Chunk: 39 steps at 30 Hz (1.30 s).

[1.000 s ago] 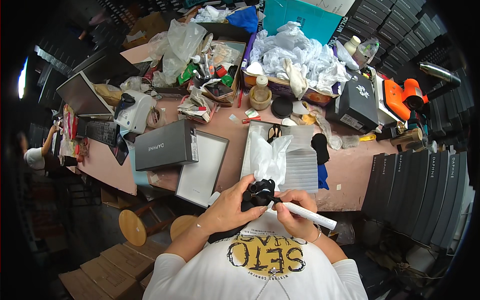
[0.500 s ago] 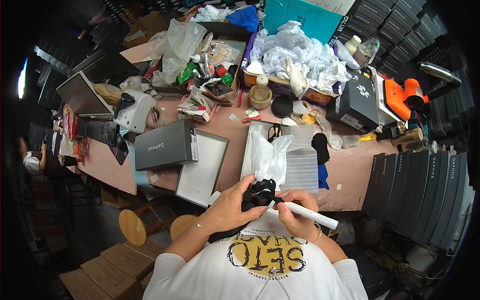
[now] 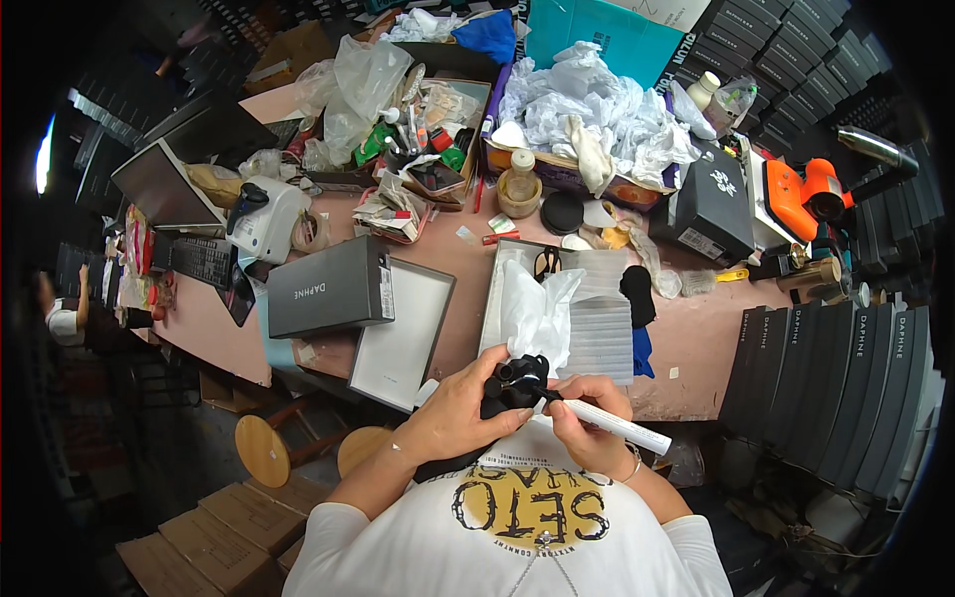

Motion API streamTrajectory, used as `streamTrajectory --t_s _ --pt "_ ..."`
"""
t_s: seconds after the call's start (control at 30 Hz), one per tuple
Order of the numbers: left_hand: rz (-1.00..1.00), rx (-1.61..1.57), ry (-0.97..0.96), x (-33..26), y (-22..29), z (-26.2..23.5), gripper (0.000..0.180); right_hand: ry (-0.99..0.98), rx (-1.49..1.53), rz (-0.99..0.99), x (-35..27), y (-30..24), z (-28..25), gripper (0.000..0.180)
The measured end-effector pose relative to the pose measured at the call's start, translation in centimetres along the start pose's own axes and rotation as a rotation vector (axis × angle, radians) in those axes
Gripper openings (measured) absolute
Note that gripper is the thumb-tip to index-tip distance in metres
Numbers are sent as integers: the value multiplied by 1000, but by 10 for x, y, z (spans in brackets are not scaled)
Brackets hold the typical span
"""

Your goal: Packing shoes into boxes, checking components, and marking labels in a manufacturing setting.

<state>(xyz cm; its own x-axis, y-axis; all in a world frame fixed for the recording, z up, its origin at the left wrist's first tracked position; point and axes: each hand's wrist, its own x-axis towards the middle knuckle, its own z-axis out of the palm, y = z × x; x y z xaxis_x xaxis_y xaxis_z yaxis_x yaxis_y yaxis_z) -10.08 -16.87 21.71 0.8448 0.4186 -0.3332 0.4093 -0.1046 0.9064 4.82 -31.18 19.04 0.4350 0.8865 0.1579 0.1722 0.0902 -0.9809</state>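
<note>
My left hand [image 3: 460, 406] is closed around a glossy black shoe [image 3: 521, 374], held in front of my chest at the table's near edge. Only part of the shoe shows between my fingers. My right hand [image 3: 595, 418] grips a white marker pen [image 3: 625, 431] whose dark tip end points at the shoe; whether it touches cannot be told. Just beyond my hands, white tissue paper [image 3: 537, 313] lies in an open shoe box [image 3: 492, 298]. Another black shoe [image 3: 546, 263] shows partly at the box's far end, beside a white foam sheet [image 3: 601, 323].
To the left, a closed grey shoe box [image 3: 328, 294] rests partly over a pale box lid [image 3: 403, 333]. A purple carton [image 3: 492, 149] heaped with crumpled paper, a glue jar [image 3: 519, 187] and a brush [image 3: 711, 281] lie beyond. Dark boxes [image 3: 836, 388] line the right side; stools [image 3: 264, 450] stand lower left.
The black shoe has tilted slightly in my left hand. The pen has barely shifted. At the far left, another person's arm has moved up.
</note>
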Motion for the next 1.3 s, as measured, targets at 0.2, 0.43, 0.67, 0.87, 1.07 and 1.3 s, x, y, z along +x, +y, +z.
streamTrajectory --t_s 0.2,0.43,0.67,0.87,1.07,1.3 --pt "0 20 1 0 1 0 74 -11 -23 -13 1 0 -1 16" --pt "0 -87 -12 4 -7 -1 71 156 316 93 1 3 2 17" --pt "153 -41 320 9 -3 -20 73 256 508 156 11 4 -3 17" --pt "330 -84 487 23 -11 -24 74 163 384 149 10 3 -2 19" --pt "223 -209 464 28 -7 -8 71 174 310 -11 21 -5 -3 19" --pt "254 -242 464 26 10 10 72 112 313 -280 56 -11 15 20"
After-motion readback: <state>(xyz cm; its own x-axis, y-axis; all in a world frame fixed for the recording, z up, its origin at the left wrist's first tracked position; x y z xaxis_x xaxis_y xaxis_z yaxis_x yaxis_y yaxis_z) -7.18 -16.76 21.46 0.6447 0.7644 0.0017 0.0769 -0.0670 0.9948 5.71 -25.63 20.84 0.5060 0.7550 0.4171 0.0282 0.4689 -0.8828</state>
